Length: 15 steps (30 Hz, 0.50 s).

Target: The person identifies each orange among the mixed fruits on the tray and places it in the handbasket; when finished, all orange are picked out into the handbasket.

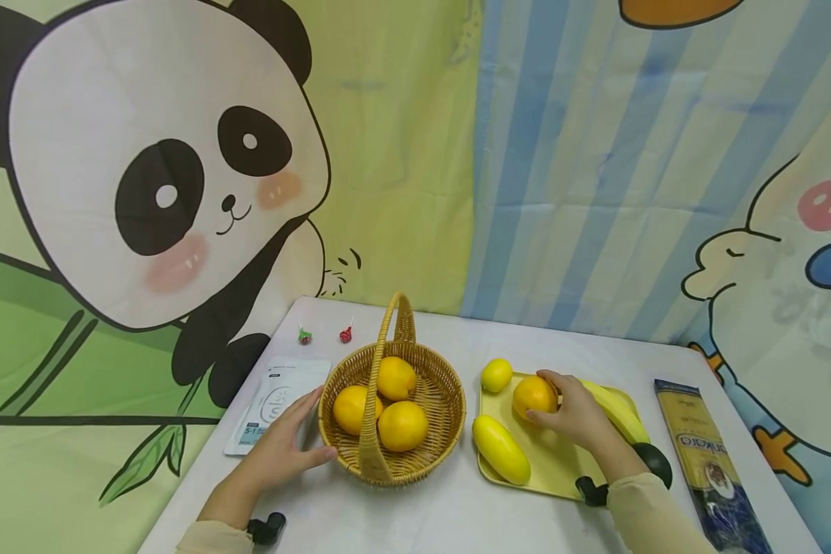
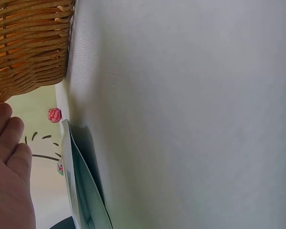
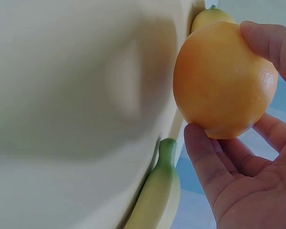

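My right hand [image 1: 585, 415] grips an orange [image 1: 535, 397] close over the yellow tray [image 1: 557, 465]; in the right wrist view the thumb and fingertips are round the fruit [image 3: 224, 81]. To the left stands a wicker basket [image 1: 457, 419] with a tall arched handle and three oranges [image 1: 403, 426] inside. My left hand [image 1: 280, 452] is at the basket's left side, its fingers extended along the wall and the thumb pointing at the rim. In the left wrist view, the straight fingers [image 2: 9, 143] reach up to the woven wall [image 2: 33, 52].
Around the tray lie a lemon [image 1: 496, 375], a long yellow fruit [image 1: 502, 450], a banana [image 1: 619, 415] and a dark green fruit [image 1: 654, 463]. A pasta-like packet [image 1: 709, 469] lies at right. A white pouch [image 1: 277, 400] and two lollipops [image 1: 345, 335] are at left.
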Each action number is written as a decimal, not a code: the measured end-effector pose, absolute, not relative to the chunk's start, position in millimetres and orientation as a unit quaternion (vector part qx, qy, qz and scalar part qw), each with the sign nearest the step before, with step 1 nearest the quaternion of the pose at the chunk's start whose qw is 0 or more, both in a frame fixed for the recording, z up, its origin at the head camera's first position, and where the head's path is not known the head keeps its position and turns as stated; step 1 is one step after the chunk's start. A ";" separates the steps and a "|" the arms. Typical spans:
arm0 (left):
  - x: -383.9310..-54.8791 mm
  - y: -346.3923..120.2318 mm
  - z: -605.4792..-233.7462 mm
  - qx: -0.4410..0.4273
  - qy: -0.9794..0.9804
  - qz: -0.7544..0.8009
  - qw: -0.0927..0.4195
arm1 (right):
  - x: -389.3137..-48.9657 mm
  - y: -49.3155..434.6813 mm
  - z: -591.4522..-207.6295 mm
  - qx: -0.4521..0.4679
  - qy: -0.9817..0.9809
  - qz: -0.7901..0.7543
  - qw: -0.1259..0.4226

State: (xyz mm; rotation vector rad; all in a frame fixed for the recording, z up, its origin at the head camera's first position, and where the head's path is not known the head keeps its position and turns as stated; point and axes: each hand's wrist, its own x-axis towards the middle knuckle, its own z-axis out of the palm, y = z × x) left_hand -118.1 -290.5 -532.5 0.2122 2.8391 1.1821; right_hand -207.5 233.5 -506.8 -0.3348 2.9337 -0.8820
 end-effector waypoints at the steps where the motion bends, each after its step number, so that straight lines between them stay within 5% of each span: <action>1: -118.1 -290.5 -532.4 0.069 0.921 0.383 0.029 | -207.2 233.3 -505.8 -0.111 0.951 -0.286 0.028; 15: -119.8 -292.1 -534.4 0.082 0.917 0.389 0.015 | -208.6 228.2 -492.3 -0.140 0.949 -0.283 0.015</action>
